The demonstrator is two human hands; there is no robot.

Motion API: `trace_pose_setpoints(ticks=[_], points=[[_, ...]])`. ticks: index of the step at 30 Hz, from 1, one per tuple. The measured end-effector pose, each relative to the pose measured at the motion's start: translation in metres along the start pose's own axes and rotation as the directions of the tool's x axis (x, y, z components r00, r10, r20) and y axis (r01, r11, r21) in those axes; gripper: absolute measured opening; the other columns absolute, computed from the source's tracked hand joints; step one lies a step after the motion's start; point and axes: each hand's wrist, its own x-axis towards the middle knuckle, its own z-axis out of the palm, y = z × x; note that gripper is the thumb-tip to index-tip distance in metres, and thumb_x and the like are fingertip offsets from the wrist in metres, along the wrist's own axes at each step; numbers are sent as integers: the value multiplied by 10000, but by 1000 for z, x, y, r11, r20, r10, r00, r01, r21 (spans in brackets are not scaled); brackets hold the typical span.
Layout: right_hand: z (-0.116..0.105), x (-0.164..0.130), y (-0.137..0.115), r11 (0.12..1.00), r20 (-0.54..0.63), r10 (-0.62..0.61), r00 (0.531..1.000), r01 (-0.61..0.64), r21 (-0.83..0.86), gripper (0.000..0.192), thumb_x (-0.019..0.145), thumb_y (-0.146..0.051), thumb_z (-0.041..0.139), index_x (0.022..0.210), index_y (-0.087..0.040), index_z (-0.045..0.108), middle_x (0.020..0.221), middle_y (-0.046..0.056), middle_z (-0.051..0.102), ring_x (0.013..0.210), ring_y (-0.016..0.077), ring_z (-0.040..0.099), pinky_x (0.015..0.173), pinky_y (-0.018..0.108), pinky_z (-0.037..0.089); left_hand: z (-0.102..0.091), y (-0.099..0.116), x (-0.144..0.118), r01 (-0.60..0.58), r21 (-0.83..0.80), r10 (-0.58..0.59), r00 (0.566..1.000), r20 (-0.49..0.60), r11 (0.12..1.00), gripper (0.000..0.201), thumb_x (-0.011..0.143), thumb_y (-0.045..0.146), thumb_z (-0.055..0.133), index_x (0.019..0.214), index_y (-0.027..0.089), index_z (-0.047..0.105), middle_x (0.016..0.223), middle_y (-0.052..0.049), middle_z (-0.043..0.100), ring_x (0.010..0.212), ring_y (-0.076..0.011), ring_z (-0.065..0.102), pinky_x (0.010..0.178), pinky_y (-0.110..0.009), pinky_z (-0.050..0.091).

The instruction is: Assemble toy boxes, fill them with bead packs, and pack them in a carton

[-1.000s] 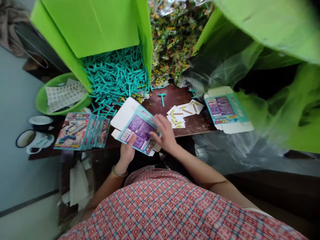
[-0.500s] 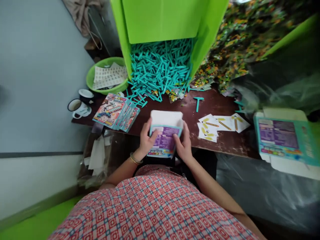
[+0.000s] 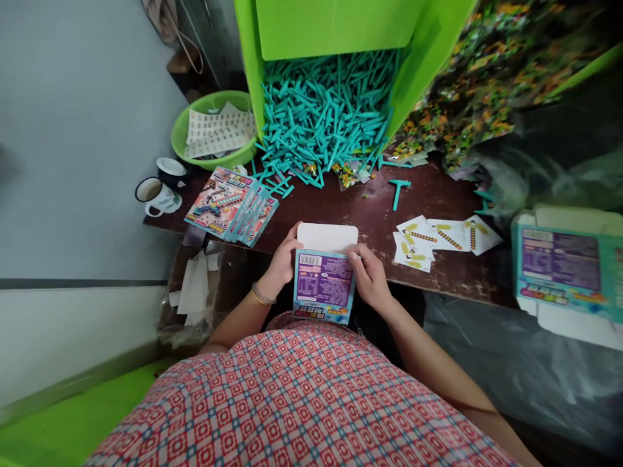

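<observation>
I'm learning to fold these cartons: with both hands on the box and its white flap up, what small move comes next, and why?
Probably fold the white flap down toward the box. The left hand and right hand grip the box's two sides with fingers at the flap's base, and the flap stands open and untucked.

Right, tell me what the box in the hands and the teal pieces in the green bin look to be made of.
The box, gripped by the left hand and right hand, looks like thin printed cardboard: glossy purple and teal print outside, a plain white folded flap on top. The teal pieces look like moulded plastic: one even colour, stiff T shapes. The green bin seems to be matte plastic sheet, though that is less certain.
</observation>
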Motion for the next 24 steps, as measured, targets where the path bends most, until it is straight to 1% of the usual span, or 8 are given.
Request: trace_pose_setpoints(ticks=[2,5,9,11,15,18,21,24], points=[[-5,18,6,998,21,-27,999,28,-49,413,1070,-531,440,1028,-231,720,1072,93,705,1040,248,665,938,409,538,-6,4,6,143,-32,-141,989,53,989,585,564,235,646,1141,147,688,974,-55,779,909,-275,732,853,-388,570],[-15,57,12,985,53,-87,995,93,-143,416,1015,-536,559,1250,-238,730,1341,120,676,1299,297,604,1111,487,487,-11,6,13,231,-11,-230,971,66,973,430,559,217,637,970,130,725,874,-60,783,864,-279,740,854,-398,577],[-16,84,4,969,347,-138,928,199,-148,314,974,-479,639,1102,-260,822,1122,72,793,1073,288,732,1018,490,562,-11,2,14,217,-10,-217,976,-15,976,304,610,220,640,882,133,743,755,-38,759,715,-209,703,805,-356,567],[-9,77,-2,972,362,-173,916,217,-85,296,989,-464,617,1072,-286,838,1119,39,807,1091,278,743,1027,494,570,-12,-1,12,171,-20,-171,985,-6,985,363,628,231,636,948,130,776,826,-53,786,766,-207,720,828,-340,563],[4,60,2,992,315,-3,949,-38,122,327,959,-526,660,1064,-278,845,1116,39,814,1028,260,765,961,484,616,-12,-5,8,83,-8,-83,996,-38,997,391,652,249,630,982,139,808,962,-66,817,860,-215,740,851,-323,560],[2,62,8,933,429,164,888,-281,225,454,901,-632,702,1061,-231,843,1073,70,817,882,240,762,806,433,644,-9,-7,5,67,-15,-68,994,-82,998,391,667,277,623,978,142,816,991,-67,822,878,-227,743,859,-335,567],[-6,68,3,913,482,205,852,-344,219,560,968,-687,574,1003,-200,848,1081,90,810,889,233,750,819,419,632,-4,-6,3,58,-2,-58,996,-74,998,439,683,293,610,1039,137,815,1048,-80,821,940,-247,747,902,-347,559],[-12,72,-4,905,533,211,819,-370,210,487,951,-631,641,1086,-208,840,1158,86,799,1000,254,750,920,429,617,0,-5,1,33,23,-32,998,-52,999,432,701,282,595,1043,139,815,1065,-83,818,994,-249,741,937,-340,542]])
